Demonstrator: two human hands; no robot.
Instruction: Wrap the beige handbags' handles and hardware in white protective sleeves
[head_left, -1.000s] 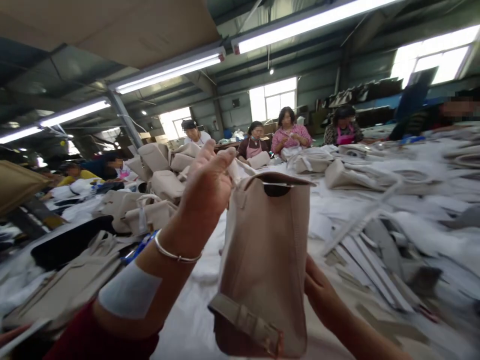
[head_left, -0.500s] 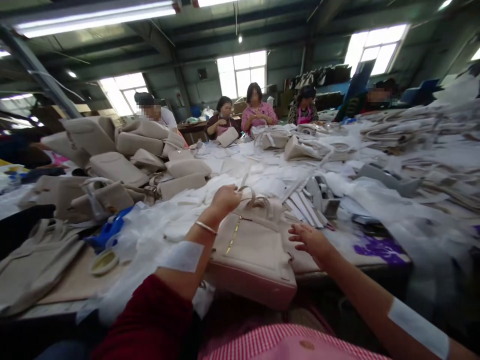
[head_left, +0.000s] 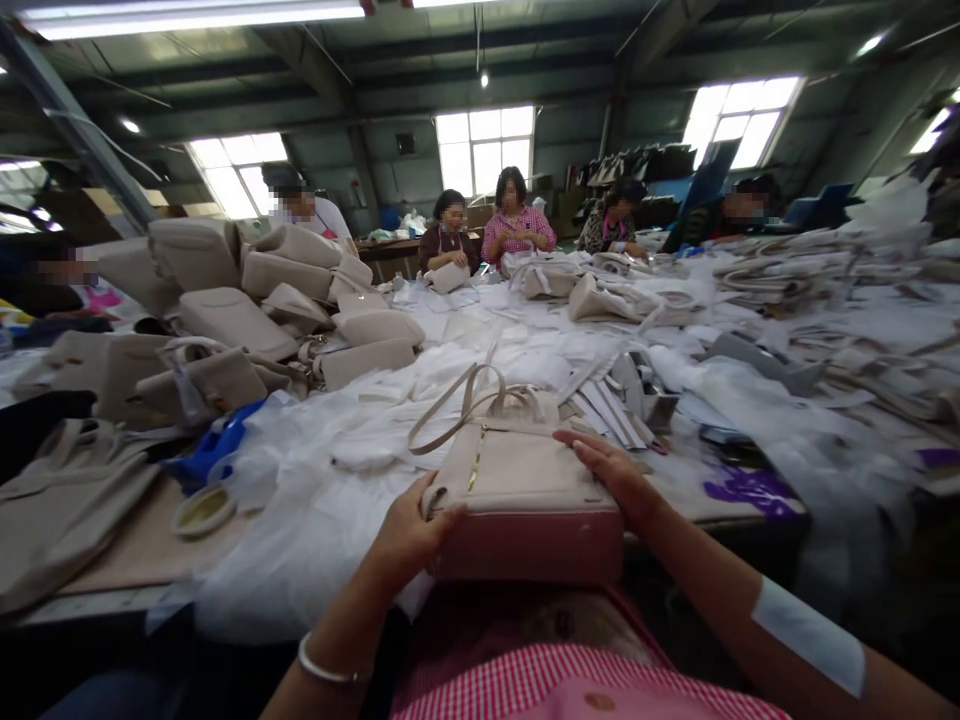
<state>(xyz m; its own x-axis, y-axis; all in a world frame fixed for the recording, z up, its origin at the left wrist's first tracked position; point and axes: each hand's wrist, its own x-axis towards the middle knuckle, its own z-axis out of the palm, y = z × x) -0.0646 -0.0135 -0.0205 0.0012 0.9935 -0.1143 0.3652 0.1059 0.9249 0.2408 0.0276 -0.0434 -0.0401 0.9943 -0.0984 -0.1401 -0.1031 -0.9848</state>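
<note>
A beige handbag [head_left: 525, 470] lies at the table's front edge, its base facing me, with a gold zip on its upper face. Its thin strap [head_left: 442, 420] loops up and falls to the left. At the bag's left side, my left hand [head_left: 416, 530] grips it, thumb on the front and fingers partly hidden behind the side. My right hand [head_left: 611, 475] holds the opposite side, its fingers lying along the bag's upper right edge.
Beige bags [head_left: 292, 280] are piled at the left. White wrapping sheets [head_left: 300, 500] spread over the table. A blue object [head_left: 214, 445] and a small round dish [head_left: 202, 510] lie left. White strips [head_left: 611, 410] lie beyond the bag. Several people sit across the table.
My left hand has let go of the strap and moved down to the bag's left side. My right hand has closed in on its right side. The bag has turned slightly, base toward me.
</note>
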